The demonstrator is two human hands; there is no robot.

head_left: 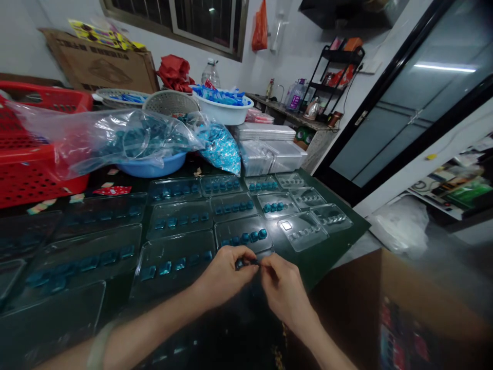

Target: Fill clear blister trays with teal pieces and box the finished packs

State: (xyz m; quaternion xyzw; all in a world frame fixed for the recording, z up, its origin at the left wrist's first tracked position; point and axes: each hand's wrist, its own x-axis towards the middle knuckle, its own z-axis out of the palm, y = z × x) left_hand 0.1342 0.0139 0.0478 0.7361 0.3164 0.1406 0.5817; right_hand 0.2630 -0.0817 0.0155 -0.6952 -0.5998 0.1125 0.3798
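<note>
Though dimly seen, tightly pinched between bare left hand (223,273) and bare right hand (285,293): seemingly a small glossy teal plastic piece (246,262), just above a clear moulded plastic blister tray (243,232).

A dark green desk (327,246) carries rows of clear plastic blister trays (179,218) holding small teal pieces (167,267), beside a round blue plastic basin (152,167) and a red plastic basket (34,174).
</note>
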